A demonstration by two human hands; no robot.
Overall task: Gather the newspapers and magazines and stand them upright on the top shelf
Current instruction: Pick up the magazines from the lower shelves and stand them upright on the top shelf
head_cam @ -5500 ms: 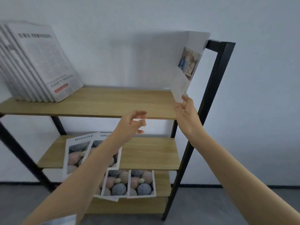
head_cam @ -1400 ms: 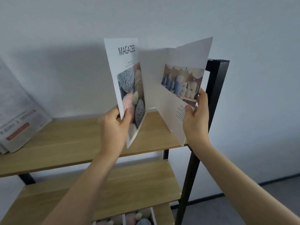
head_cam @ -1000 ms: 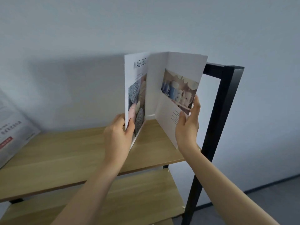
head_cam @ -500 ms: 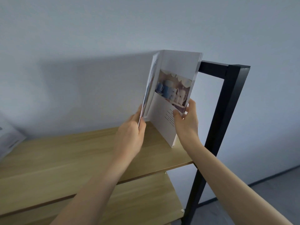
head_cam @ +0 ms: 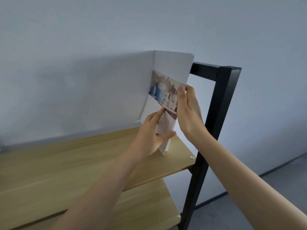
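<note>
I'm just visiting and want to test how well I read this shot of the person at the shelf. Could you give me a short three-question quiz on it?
1. True or false: the magazines stand on the top shelf, at its right end by the black frame post.
2. Which hand lies flat against the outer edge of the magazines?
A. left hand
B. right hand
3. Fill in: the visible cover photo shows blue and white ____.

Key: 1 true. 2 B; the left hand pinches the lower front corner. 3 mugs, as far as the blur allows.
</note>
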